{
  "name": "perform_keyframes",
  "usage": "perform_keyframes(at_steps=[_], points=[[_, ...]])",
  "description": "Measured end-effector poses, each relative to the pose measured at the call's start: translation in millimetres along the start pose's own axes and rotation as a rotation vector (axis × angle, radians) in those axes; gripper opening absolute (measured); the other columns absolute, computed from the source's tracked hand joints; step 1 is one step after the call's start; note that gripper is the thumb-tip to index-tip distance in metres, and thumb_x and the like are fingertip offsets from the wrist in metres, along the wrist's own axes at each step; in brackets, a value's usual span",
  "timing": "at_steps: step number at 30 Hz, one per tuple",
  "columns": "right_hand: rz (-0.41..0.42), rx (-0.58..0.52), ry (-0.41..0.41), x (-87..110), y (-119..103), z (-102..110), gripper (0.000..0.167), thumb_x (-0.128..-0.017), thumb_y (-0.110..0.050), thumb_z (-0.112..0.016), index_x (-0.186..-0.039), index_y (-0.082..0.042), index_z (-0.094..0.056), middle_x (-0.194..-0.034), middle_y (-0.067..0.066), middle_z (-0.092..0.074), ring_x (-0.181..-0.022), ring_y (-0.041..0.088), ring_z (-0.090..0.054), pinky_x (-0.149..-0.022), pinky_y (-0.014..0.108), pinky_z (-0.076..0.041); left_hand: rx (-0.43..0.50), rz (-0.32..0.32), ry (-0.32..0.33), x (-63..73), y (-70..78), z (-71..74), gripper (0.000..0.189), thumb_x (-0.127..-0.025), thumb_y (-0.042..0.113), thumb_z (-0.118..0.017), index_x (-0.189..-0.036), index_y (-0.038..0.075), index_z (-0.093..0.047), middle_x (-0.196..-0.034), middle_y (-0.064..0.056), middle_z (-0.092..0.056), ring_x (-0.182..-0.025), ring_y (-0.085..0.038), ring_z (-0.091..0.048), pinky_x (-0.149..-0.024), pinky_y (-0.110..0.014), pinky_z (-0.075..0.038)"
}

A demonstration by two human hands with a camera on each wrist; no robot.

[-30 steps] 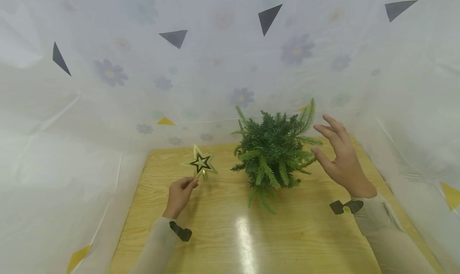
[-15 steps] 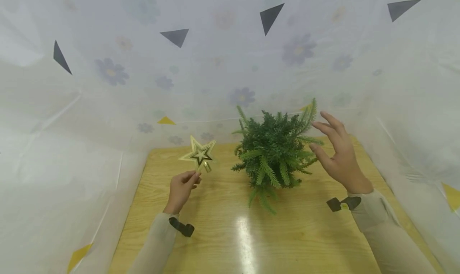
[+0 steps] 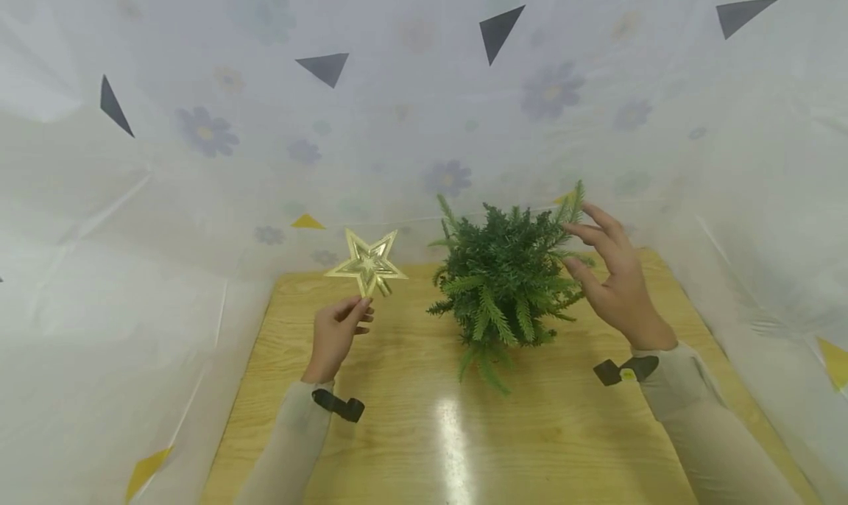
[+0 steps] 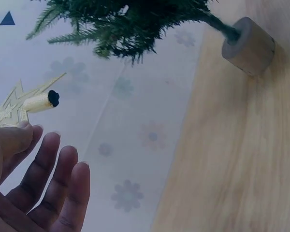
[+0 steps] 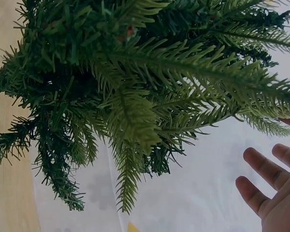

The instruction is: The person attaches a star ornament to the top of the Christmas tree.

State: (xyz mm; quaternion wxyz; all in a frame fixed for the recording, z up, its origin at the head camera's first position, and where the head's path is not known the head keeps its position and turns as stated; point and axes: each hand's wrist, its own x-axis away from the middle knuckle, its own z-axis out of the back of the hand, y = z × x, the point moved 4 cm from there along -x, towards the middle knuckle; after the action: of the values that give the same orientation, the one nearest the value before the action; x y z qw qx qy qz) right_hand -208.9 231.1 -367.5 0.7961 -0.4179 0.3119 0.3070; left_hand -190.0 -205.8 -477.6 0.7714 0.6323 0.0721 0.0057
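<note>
Between thumb and forefinger, my left hand [image 3: 333, 337] pinches a gold star tree topper [image 3: 368, 260] by one point. The star is raised, and its short hollow tube [image 4: 37, 102] shows in the left wrist view. To the right of it stands a small artificial Christmas tree [image 3: 503, 277] with dark and light green branches. Its round wooden-looking base [image 4: 249, 47] shows only in the left wrist view. My right hand [image 3: 616, 288], fingers spread, is beside the tree's right-hand branches. Whether its fingertips touch them I cannot tell.
The tree stands on a wood-grain table [image 3: 391, 431]. Translucent flower-printed sheeting [image 3: 411, 137] hangs behind and on both sides, with dark and yellow triangles on it.
My left hand has lifted the star farther up the view and turned its face toward the head camera. My right hand has shifted slightly left, closer to the tree.
</note>
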Motion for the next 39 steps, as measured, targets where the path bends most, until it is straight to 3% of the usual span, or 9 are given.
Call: perform_keyframes(at_steps=[3,4,6,10,14,19,27,35,39], points=[[-0.009,-0.002,0.013,0.6,0.4,-1.8,0.041,-0.103,-0.022,-0.066,-0.135,0.003,-0.064,-0.160,0.020,-0.040,-0.141,0.045,-0.041,-0.106,0.036,-0.041,0.008,-0.016,0.004,-2.4,8.1,-1.8,0.031,-0.102,0.030,-0.069,-0.113,0.002,-0.076,-0.103,-0.016,-0.075,-0.090,-0.025,-0.072,-0.075,-0.035,-0.064],[-0.008,-0.004,0.018,0.5,0.4,-2.2,0.040,-0.102,-0.020,-0.067,-0.135,0.003,-0.064,-0.159,0.021,-0.040,-0.140,0.045,-0.043,-0.103,0.036,-0.042,0.013,-0.018,0.004,-3.1,10.8,-2.5,0.031,-0.102,0.030,-0.069,-0.113,0.002,-0.076,-0.103,-0.016,-0.074,-0.090,-0.024,-0.072,-0.074,-0.035,-0.064],[-0.009,-0.007,0.010,-0.7,0.4,-2.7,0.042,-0.103,-0.024,-0.066,-0.135,0.003,-0.064,-0.159,0.021,-0.040,-0.142,0.044,-0.040,-0.108,0.041,-0.041,0.023,-0.021,0.005,-5.0,15.6,-4.1,0.031,-0.101,0.031,-0.070,-0.112,0.002,-0.077,-0.101,-0.015,-0.075,-0.089,-0.023,-0.072,-0.074,-0.035,-0.064],[-0.019,-0.020,-0.015,-4.5,-0.4,-2.8,0.044,-0.105,-0.031,-0.063,-0.135,0.001,-0.065,-0.161,0.018,-0.038,-0.148,0.041,-0.033,-0.114,0.064,-0.033,0.043,-0.038,-0.003,-9.1,26.9,-7.2,0.032,-0.101,0.030,-0.070,-0.113,0.002,-0.076,-0.101,-0.015,-0.074,-0.087,-0.021,-0.072,-0.074,-0.035,-0.064],[-0.048,-0.050,-0.015,-7.0,-1.2,-4.6,0.034,-0.102,-0.013,-0.066,-0.133,-0.001,-0.067,-0.161,0.017,-0.038,-0.142,0.044,-0.040,-0.108,0.068,-0.036,0.065,-0.064,-0.015,-13.0,38.4,-10.7,0.031,-0.102,0.029,-0.070,-0.113,0.001,-0.076,-0.102,-0.019,-0.073,-0.088,-0.022,-0.072,-0.075,-0.036,-0.064],[-0.083,-0.057,-0.017,-10.6,-1.8,-9.8,0.040,-0.095,0.003,-0.068,-0.134,-0.002,-0.067,-0.160,0.017,-0.040,-0.131,0.041,-0.050,-0.097,0.058,-0.042,0.084,-0.089,-0.017,-16.8,49.0,-15.9,0.030,-0.101,0.028,-0.070,-0.111,0.001,-0.077,-0.104,-0.026,-0.072,-0.087,-0.023,-0.072,-0.075,-0.037,-0.064],[-0.092,-0.055,-0.005,-22.2,-15.8,-12.4,0.037,-0.092,0.011,-0.066,-0.128,0.004,-0.069,-0.154,0.024,-0.044,-0.133,0.040,-0.048,-0.097,0.027,-0.040,0.103,-0.133,-0.008,-20.2,60.4,-29.9,0.030,-0.101,0.025,-0.071,-0.112,-0.002,-0.076,-0.096,-0.014,-0.076,-0.084,-0.024,-0.073,-0.073,-0.037,-0.064],[-0.170,-0.088,-0.066,-26.8,-5.4,-16.4,0.041,-0.094,0.006,-0.070,-0.134,-0.006,-0.068,-0.163,0.006,-0.036,-0.131,0.031,-0.048,-0.093,0.024,-0.042,0.098,-0.187,-0.032,-24.6,73.0,-41.4,0.025,-0.101,0.024,-0.071,-0.110,0.001,-0.078,-0.098,-0.019,-0.074,-0.086,-0.029,-0.072,-0.073,-0.037,-0.064],[-0.226,-0.113,-0.101,-30.3,-9.5,-17.6,0.041,-0.096,0.001,-0.071,-0.135,-0.010,-0.068,-0.165,0.003,-0.033,-0.131,0.030,-0.047,-0.090,0.032,-0.042,0.084,-0.216,-0.034,-27.9,81.3,-45.3,0.025,-0.101,0.025,-0.071,-0.109,0.002,-0.078,-0.099,-0.024,-0.073,-0.086,-0.030,-0.072,-0.073,-0.036,-0.063]])
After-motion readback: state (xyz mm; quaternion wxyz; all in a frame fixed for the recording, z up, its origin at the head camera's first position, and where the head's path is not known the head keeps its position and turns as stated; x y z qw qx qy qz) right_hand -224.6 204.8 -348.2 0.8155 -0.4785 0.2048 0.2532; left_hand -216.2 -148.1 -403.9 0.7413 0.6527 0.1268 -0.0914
